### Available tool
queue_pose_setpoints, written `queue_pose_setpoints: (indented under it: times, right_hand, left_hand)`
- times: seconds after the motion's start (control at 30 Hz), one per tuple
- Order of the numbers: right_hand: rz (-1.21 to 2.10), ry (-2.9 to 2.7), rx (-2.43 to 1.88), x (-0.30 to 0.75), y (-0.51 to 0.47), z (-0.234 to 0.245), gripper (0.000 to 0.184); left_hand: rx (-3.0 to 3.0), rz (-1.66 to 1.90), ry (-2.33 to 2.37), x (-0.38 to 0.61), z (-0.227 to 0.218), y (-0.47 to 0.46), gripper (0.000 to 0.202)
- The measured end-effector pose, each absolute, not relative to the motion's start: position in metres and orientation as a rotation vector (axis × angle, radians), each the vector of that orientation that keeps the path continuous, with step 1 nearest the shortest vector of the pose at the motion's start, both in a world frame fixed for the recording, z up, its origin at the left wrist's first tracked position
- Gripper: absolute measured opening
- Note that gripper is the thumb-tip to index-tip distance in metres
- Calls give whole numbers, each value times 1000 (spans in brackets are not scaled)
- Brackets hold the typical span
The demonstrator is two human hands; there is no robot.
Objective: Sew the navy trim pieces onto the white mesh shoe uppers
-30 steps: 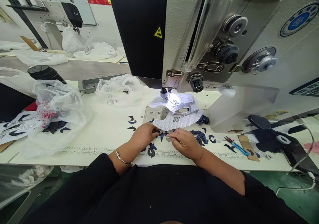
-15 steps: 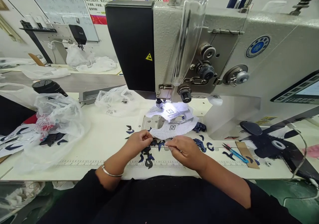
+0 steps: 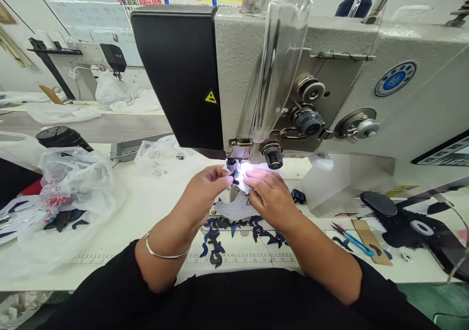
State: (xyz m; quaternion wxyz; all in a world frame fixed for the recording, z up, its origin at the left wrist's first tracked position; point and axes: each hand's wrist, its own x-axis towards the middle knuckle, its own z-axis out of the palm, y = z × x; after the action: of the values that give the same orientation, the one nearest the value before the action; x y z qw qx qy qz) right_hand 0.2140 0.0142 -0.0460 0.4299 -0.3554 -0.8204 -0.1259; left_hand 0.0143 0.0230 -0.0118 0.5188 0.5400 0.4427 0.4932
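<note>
My left hand point(image 3: 204, 189) pinches a small dark navy cut piece point(image 3: 235, 177) right under the needle of the sewing machine point(image 3: 293, 76). My right hand point(image 3: 269, 195) is closed on the white mesh fabric piece point(image 3: 238, 206), pressing it at the lit needle area. Both hands meet at the presser foot point(image 3: 231, 166). Several navy cut pieces point(image 3: 234, 232) lie scattered on the table in front of my wrists. A silver bangle sits on my left wrist.
Blue thread snips point(image 3: 353, 242) lie right, beside a brown card strip point(image 3: 372, 244). Clear plastic bags point(image 3: 73, 188) with dark pieces sit left. A ruler strip point(image 3: 242, 260) runs along the white table's front edge. A black pad point(image 3: 379, 204) lies far right.
Both hands have moved up from the table's front to the needle. The left hand brought a navy piece along; the right hand now covers the white mesh fabric. The view came closer.
</note>
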Motion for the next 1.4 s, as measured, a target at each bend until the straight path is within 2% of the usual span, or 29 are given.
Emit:
queue_pose_setpoints:
  times: [0.27,0.9,1.07,1.4]
  right_hand:
    - [-291,-2007,-793,210,9,-54,36]
    - [-260,-1981,-755,212,10,-59,38]
    - [-262,-2009,-758,212,9,-58,45]
    - [-300,-1997,-757,210,9,-56,38]
  left_hand:
    - [1234,1122,1087,15,-20,28,22]
    - [1295,1123,1148,13,-23,24,20]
    - [1336,1140,1183,13,-26,24,21]
    - [1632,1005,1329,12,-11,22,18]
